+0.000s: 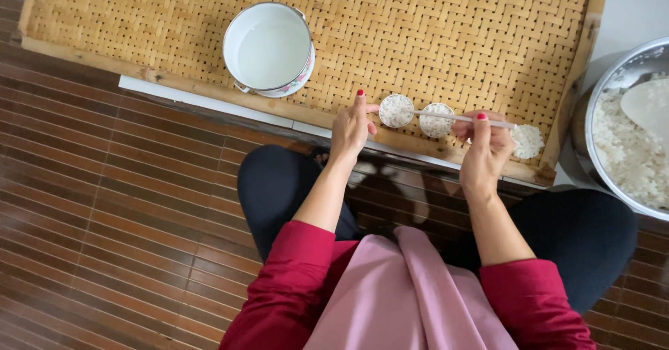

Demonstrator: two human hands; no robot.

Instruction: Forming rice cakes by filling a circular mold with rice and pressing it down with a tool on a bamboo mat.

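Overhead, looking down on a seated person in red sleeves, a pink apron and dark trousers, knees up against a woven bamboo tray [453,29] that lies on a dark slatted floor. Left hand [350,128] sits at the tray's near edge, fingers curled round a small round mould packed with white rice [396,110] — thumb and forefinger pinch its rim. Right hand [484,148] is closed on a thin white stick [453,118], held roughly level; the stick's left tip reaches the mould in the left hand and crosses over a second rice-filled round [437,120] lying on the tray between the two hands. Just right of the right hand, a third round rice cake [527,141] rests on the tray near its wooden frame. Farther off, left of centre on the tray, stands a white enamel pot [268,49] with a floral rim — inside looks pale, contents not clear. At the right edge of the scene, off the tray, a large metal bowl [599,92] holds cooked rice with a flat pale paddle [648,106] resting in it.
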